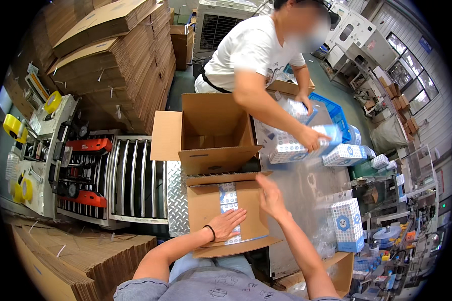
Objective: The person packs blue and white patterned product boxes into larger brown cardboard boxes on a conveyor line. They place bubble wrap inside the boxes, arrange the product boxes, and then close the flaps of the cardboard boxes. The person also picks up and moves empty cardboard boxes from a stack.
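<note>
Right in front of me sits a cardboard box [202, 205] with two side flaps folded in and the near and far flaps out. Between the folded flaps shows a strip of white and blue patterned packs [228, 196]. My left hand [227, 224] lies flat across this gap and the left flap, fingers stretched out. At the box's right edge my right hand [271, 196] is raised with straight fingers, holding nothing; whether it touches the flap I cannot tell. Just beyond stands a second cardboard box [213, 123], its flaps open.
Across the metal table [311, 185], a co-worker [246, 55] handles patterned packs [289, 150] near a blue crate [336, 113]. One pack [345, 226] stands upright at right. A roller conveyor [138, 178] leads left to a tape machine [85, 170]. Flattened cartons [115, 65] are stacked behind it.
</note>
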Available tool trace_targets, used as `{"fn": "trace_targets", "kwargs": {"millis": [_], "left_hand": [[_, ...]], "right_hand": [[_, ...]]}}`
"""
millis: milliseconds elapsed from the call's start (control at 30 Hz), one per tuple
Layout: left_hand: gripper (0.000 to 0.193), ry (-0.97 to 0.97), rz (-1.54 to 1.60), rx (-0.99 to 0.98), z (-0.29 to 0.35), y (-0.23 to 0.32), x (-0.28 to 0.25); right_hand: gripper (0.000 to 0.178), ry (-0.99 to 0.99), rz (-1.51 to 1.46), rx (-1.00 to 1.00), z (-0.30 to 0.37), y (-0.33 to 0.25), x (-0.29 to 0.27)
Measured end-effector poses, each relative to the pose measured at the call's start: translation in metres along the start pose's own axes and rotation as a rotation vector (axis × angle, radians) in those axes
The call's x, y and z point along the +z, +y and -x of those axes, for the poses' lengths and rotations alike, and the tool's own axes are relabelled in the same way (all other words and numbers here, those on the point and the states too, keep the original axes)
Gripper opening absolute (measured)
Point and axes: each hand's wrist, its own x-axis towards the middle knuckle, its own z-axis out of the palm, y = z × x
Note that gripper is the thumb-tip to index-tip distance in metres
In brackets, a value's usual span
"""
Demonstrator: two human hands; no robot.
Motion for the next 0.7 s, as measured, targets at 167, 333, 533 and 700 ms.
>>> {"fn": "trace_targets", "kwargs": {"millis": [167,333,533,700], "left_hand": [[0.072,-0.037,-0.022,0.034,-0.009,-0.001,-0.010],[0.071,-0.015,0.061,-0.046,-0.008,-0.001,-0.005],[0.081,-0.252,0.256,0.011,0.050,0.060,-0.059],[0.068,-0.006,-0.148,-0.177,0.091,0.026,-0.103]], "right_hand": [[0.038,0.104,0.096,-0.266,-0.009,0.040,0.008],[0.038,-0.232,0.048,-0.263,0.068,0.076,0.038],[0.037,-0.445,-0.116,-0.154,0.064,0.095,0.032],[0.046,-0.588,-0.299,-0.048,0.058,0.104,0.031]]}}
